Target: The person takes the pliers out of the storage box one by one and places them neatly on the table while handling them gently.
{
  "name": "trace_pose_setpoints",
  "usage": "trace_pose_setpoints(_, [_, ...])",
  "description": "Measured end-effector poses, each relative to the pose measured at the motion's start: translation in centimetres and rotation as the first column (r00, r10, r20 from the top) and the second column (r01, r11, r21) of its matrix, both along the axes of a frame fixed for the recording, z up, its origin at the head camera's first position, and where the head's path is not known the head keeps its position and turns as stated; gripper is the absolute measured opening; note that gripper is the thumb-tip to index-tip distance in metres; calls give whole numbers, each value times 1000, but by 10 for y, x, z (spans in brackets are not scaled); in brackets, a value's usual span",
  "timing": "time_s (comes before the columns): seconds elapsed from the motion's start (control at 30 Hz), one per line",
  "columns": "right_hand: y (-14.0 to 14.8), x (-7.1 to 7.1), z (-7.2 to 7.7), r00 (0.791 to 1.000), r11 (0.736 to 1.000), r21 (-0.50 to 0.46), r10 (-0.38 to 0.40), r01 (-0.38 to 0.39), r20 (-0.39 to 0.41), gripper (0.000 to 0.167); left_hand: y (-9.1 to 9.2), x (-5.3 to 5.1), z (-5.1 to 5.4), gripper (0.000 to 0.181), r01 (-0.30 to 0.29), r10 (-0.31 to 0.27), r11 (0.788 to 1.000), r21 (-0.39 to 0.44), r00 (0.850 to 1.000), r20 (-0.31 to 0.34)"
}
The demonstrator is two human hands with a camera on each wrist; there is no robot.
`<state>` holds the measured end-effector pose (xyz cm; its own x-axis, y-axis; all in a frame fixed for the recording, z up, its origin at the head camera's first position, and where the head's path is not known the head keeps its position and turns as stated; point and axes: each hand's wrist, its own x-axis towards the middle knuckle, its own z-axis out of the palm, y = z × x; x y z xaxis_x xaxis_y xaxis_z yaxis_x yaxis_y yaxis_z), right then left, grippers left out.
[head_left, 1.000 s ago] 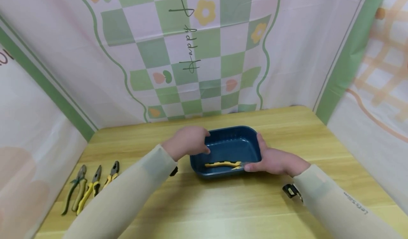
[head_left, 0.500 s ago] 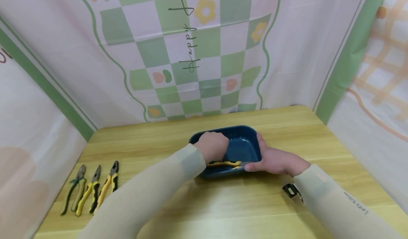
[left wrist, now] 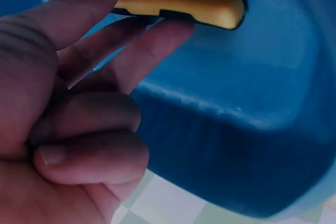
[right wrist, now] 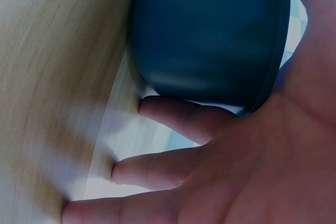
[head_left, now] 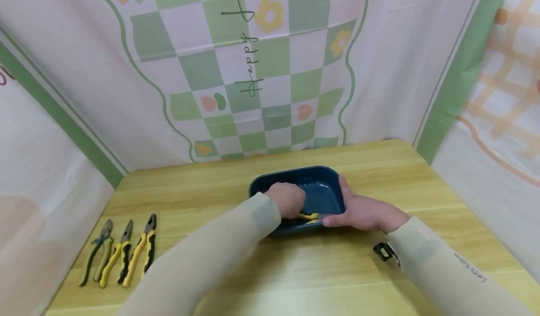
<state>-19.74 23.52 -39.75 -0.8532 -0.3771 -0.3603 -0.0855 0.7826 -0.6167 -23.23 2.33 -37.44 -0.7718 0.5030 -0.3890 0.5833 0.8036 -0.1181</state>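
Observation:
A dark blue tray (head_left: 321, 195) with rounded corners stands on the wooden table. Inside it, along the near wall, lies a pair of yellow-and-black pliers (head_left: 309, 216). My left hand (head_left: 288, 199) reaches down into the tray. In the left wrist view its thumb and two extended fingers pinch a yellow handle (left wrist: 181, 4) of the pliers, while the other fingers are curled in. At the tray's right end rests my right hand (head_left: 363, 212), thumb over the near rim. Its fingers (right wrist: 152, 169) look straight and spread in the right wrist view, with one beside the tray's outer wall.
On the table's left side lie three more pliers in a row: a green pair (head_left: 98, 252), a yellow-and-black pair (head_left: 119, 255) and another yellow-and-black pair (head_left: 141, 250). A patterned cloth (head_left: 270, 63) hangs behind the table (head_left: 329, 278), with more cloth at both sides.
My left hand has moved right and down from the tray's left rim into the tray, onto the pliers' handle. The right hand and the tray have stayed nearly still.

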Motion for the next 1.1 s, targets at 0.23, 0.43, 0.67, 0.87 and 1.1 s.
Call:
trace_pose_setpoints(0.23, [1, -1, 0, 1000, 1000, 2, -2, 2, 2, 134, 4, -4, 8, 18, 11, -11, 1000, -8, 1000, 9])
trace_pose_setpoints(0.43, [2, -1, 2, 1000, 1000, -8, 1, -1, 0, 133, 14, -6, 17, 10, -15, 16, 1000, -19, 998, 54])
trace_pose_setpoints(0.67, [1, 0, 3, 1000, 1000, -20, -3, 3, 8, 133, 20, -4, 12, 8, 38, -35, 997, -68, 998, 54])
trace_pose_setpoints(0.87, [1, -1, 3, 1000, 1000, -20, -1, 1, 6, 133, 22, 1, 12, 16, 43, -40, 997, -64, 999, 35])
trace_pose_setpoints(1.1, [0, 1, 2, 1000, 1000, -12, -11, 11, 6, 133, 12, -4, 8, 25, -26, 22, 997, -72, 998, -61])
